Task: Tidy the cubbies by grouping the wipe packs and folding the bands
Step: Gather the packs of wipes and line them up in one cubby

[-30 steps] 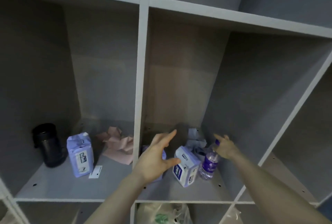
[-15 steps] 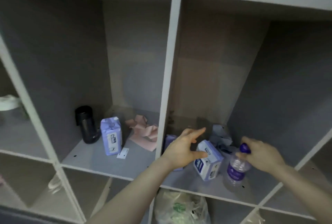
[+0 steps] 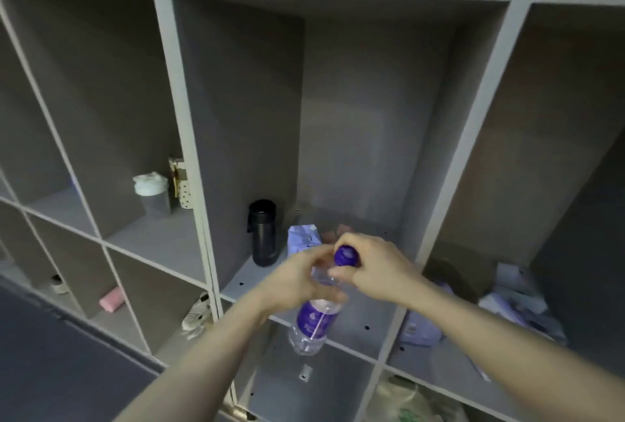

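A clear water bottle [image 3: 313, 323] with a purple label and cap hangs in front of the middle cubby. My right hand [image 3: 373, 266] grips it at the cap and neck. My left hand [image 3: 299, 281] closes around its upper body. One lilac wipe pack [image 3: 302, 239] stands in the middle cubby behind my hands. Beside it a pink band [image 3: 333, 234] is mostly hidden. Another lilac wipe pack [image 3: 421, 328] lies at the front of the right cubby, with a crumpled lilac-grey band [image 3: 517, 300] further right.
A black flask [image 3: 262, 232] stands at the middle cubby's left wall. A white-lidded shaker cup [image 3: 152, 195] sits in the left cubby. Below are a pink block [image 3: 111, 300], a white shoe [image 3: 198, 313] and a plastic bag [image 3: 409, 401]. Grey dividers [image 3: 189, 137] frame each cubby.
My right hand lifted the bottle out of the right cubby and carried it left in front of the middle cubby. My left hand left the wipe pack and took the bottle's body.
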Tool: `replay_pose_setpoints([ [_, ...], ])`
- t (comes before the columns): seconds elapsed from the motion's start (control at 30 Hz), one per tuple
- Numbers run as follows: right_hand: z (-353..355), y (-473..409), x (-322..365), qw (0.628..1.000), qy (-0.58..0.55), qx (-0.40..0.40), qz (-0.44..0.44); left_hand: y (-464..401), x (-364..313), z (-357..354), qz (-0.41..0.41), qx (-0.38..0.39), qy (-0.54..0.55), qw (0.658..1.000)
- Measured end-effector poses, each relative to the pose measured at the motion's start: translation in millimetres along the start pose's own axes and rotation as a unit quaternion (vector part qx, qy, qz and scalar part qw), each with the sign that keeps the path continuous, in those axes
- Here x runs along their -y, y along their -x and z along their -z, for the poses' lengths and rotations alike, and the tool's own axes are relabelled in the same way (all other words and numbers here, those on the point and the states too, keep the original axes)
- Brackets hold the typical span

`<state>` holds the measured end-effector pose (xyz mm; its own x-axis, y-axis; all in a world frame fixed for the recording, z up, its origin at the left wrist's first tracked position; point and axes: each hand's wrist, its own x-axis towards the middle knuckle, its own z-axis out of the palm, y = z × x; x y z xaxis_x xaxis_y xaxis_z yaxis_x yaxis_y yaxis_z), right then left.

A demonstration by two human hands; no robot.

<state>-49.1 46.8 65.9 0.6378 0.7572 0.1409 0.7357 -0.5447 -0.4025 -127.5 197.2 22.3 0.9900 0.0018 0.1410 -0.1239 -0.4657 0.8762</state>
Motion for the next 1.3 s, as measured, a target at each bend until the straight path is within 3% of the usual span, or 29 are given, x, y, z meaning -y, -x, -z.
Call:
replay_pose_setpoints([
  [0.13,-30,-74,35,0.997,-0.075,0.011,0.025,-3,47,64,0.044,-0.121,-0.006,0.992],
  [0.3,-86,-135,6,0.988,-0.119,0.072,-0.061,-23,115,107,0.117,-0.21,-0.031,0.97],
  [0.4,-116,-148,-19,0.987,-0.079,0.081,-0.113,-41,149,118,0.154,-0.25,-0.024,0.956],
  [0.57,-156,-164,-47,0.989,0.091,0.005,-0.118,-66,188,124,0.179,-0.268,-0.014,0.947],
  [0.73,-209,-185,-101,0.974,0.154,0.097,-0.132,-75,189,128,0.156,-0.24,-0.067,0.956],
  [0.83,-198,-181,-85,0.971,0.184,0.095,-0.121,-73,187,131,0.116,-0.209,-0.189,0.952],
  [0.9,-193,-181,-79,0.973,0.185,0.072,-0.12,-75,189,134,0.056,-0.21,-0.349,0.912],
  [1.03,-196,-180,-82,0.979,0.162,0.06,-0.111,-85,191,141,-0.006,-0.161,-0.6,0.784],
  [1.17,-195,-181,-82,0.975,0.175,0.048,-0.132,-90,187,148,0.001,-0.13,-0.661,0.739],
  [1.3,-193,-181,-81,0.976,0.184,0.026,-0.109,-93,187,150,-0.007,-0.129,-0.673,0.728],
])
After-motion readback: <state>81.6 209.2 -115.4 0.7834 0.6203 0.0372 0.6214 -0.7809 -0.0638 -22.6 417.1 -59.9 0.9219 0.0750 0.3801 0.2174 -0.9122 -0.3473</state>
